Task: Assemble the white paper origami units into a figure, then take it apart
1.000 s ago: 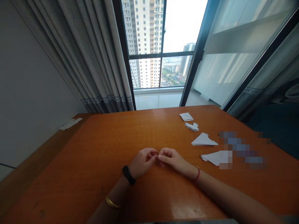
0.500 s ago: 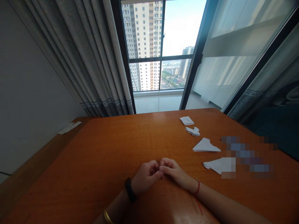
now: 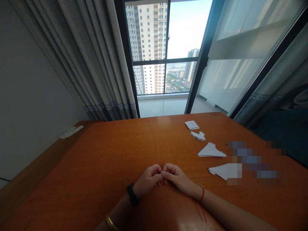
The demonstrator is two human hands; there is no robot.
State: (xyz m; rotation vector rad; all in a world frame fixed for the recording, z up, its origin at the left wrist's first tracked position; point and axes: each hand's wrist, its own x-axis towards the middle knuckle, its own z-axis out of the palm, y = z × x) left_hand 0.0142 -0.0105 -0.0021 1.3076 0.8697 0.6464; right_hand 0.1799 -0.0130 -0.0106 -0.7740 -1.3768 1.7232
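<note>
My left hand (image 3: 149, 180), with a black band (image 3: 132, 194) at the wrist, rests low over the table in the middle. Its fingers are curled in. My right hand (image 3: 179, 179), wearing a red string bracelet (image 3: 202, 193), meets it from the other side, and the fingertips of both touch. The right thumb lies against the left fingertips. No object shows between the hands. Nearest on the right is a folded white paper (image 3: 218, 171), its right part covered by blurred blocks. Beyond it lies a folded paper with a notched edge (image 3: 211, 150).
Farther back sit a small cut paper (image 3: 198, 136) and a folded paper square (image 3: 192, 124). The brown wooden table (image 3: 115, 150) reaches toward a window. White paper strips (image 3: 71, 132) lie at the far left by the wall. Pixelated patches hide things at the right.
Both hands have shifted slightly left while staying together, and their fingers have changed position a little. The papers have not moved on the table.
</note>
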